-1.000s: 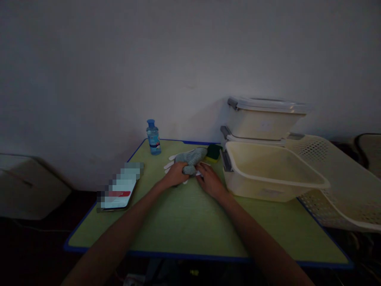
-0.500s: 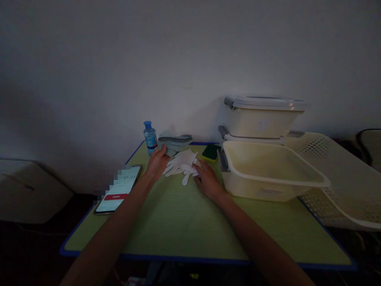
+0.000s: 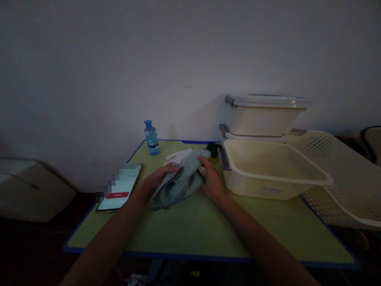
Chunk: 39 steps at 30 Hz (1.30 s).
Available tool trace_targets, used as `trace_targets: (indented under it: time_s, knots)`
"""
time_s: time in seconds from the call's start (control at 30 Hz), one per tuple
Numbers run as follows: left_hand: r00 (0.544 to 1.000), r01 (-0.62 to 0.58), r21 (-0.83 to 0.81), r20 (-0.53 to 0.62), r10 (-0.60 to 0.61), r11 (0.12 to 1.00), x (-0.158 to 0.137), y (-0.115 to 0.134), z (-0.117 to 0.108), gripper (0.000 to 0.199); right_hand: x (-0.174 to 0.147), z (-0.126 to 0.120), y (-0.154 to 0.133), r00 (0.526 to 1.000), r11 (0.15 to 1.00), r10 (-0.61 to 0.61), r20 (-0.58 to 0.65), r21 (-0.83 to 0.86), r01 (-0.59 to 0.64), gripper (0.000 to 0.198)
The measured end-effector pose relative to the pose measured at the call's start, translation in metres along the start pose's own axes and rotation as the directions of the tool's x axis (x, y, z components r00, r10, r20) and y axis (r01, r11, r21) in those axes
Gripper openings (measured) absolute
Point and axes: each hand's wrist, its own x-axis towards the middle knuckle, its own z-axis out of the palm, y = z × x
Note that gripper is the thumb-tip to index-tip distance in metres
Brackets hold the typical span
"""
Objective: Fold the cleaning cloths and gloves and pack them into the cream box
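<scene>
Grey cloth point(image 3: 187, 174) drawn nearer, left grip point(image 3: 157, 176), right grip point(image 3: 212, 178) pinching it, partly blocking probable white glove point(image 3: 181, 155), sponge point(image 3: 213, 149) behind

White glove point(image 3: 179, 155) — partly covered by the grey cloth point(image 3: 188, 174); sponge point(image 3: 213, 148) — partly behind the same cloth; left hand point(image 3: 154, 179), some fingers out of sight behind it; phone point(image 3: 119, 192), screen partly pixelated; perforated basket point(image 3: 342, 171), cut by the right edge; bottle point(image 3: 152, 140), label too small to read.

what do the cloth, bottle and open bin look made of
Cloth: fabric, seemingly knitted, matt; bumpy texture, soft folds.
Bottle: probably plastic, smooth; it looks translucent, though glass isn't ruled out.
Open bin: likely moulded plastic, smooth; rounded, one-piece rim.
</scene>
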Motion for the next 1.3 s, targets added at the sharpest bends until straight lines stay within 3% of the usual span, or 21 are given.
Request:
trace_targets:
  time_s: [0.1, 0.23, 0.4, 0.53, 0.67, 0.9, 1.2, 1.3]
  knots:
    - [0.974, 0.057, 0.008, 0.218, -0.058, 0.998, 0.004, -0.001, 0.005, 0.043, -0.002, -0.005, -0.002, 1.0, 0.999, -0.006, 0.028, -0.043, 0.008, 0.061]
    - [0.939, 0.071, 0.105, 0.328, -0.102, 0.992, 0.009, 0.0, 0.004, 0.042, -0.001, -0.01, -0.005, 0.995, 0.996, 0.031, 0.098, -0.089, -0.023, 0.053]
    - [0.971, 0.037, 0.324, 0.213, -0.111, 0.945, 0.014, -0.009, 0.0, 0.029, 0.004, -0.01, -0.007, 0.95, 0.979, 0.137, 0.282, -0.186, -0.086, 0.043]
    - [0.994, 0.002, 0.434, 0.098, -0.049, 0.901, 0.02, -0.022, 0.002, 0.027, 0.006, -0.005, -0.002, 0.946, 0.979, 0.158, 0.284, -0.173, -0.112, 0.039]
    - [1.0, -0.004, 0.463, -0.023, 0.017, 0.886, 0.022, -0.034, 0.004, 0.036, 0.006, 0.0, 0.004, 0.948, 0.981, 0.16, 0.275, -0.15, -0.122, 0.051]
    - [0.994, -0.009, 0.307, -0.102, 0.043, 0.952, 0.025, -0.043, 0.01, 0.05, 0.003, 0.005, 0.008, 0.947, 0.991, 0.118, 0.3, -0.091, -0.095, 0.072]
    - [0.999, -0.01, -0.029, 0.044, 0.011, 1.0, 0.019, -0.025, 0.02, 0.05, 0.002, 0.001, -0.006, 0.974, 0.995, -0.102, 0.201, 0.014, 0.101, 0.086]
    - [0.997, 0.001, -0.08, 0.071, 0.004, 0.997, 0.017, -0.021, 0.024, 0.055, 0.001, 0.001, -0.007, 0.979, 0.993, -0.114, 0.171, -0.014, 0.118, 0.085]
